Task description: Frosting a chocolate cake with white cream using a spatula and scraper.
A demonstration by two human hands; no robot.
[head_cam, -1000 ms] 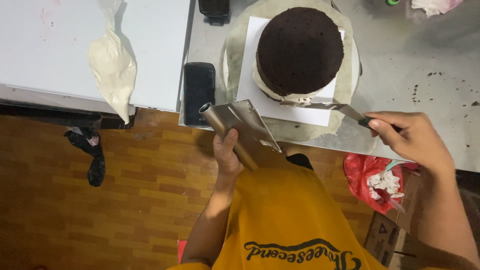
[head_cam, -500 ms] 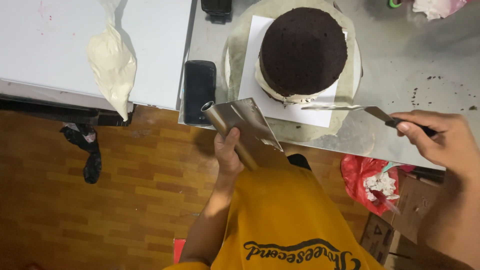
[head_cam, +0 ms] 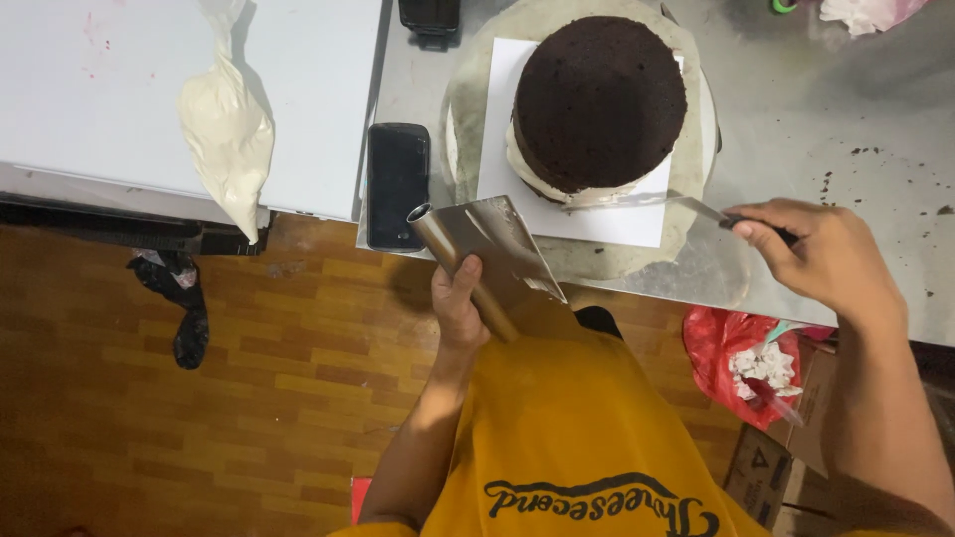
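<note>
Since the earlier frames, the right hand had drawn back toward the cake, and the spatula blade again lay flat against the cream at its near base, apparently to smooth that edge. From the head view, the cake sat on white paper on a round turntable. Right fingers were closed round the spatula's dark handle. The left hand was closed on a metal scraper, held clear at the table edge beside a phone.
</note>
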